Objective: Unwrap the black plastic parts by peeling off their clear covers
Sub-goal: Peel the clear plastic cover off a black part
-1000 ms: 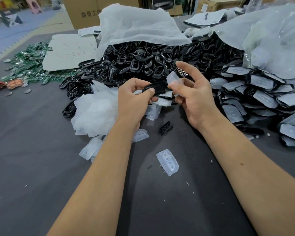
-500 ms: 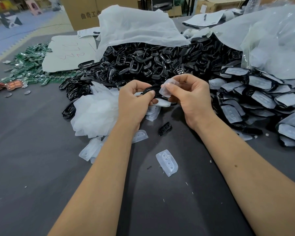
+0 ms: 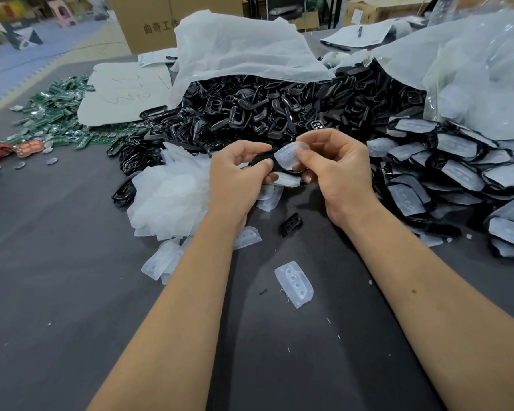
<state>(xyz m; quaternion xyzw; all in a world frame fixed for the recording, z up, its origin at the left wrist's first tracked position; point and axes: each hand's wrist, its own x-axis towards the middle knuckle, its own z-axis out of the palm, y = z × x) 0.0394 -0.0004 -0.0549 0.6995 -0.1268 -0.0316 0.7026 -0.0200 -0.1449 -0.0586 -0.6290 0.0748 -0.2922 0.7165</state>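
Even, soft overhead light; faint shadows, sharp centre, wide-angle bending at edges.

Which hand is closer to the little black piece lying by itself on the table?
Right. The right hand is just above the little black piece, a bit to its right. The left hand sits farther off, up and to its left.

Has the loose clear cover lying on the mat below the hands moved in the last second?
No. The loose clear cover sits in the same spot and angle, below the small black part on the mat.
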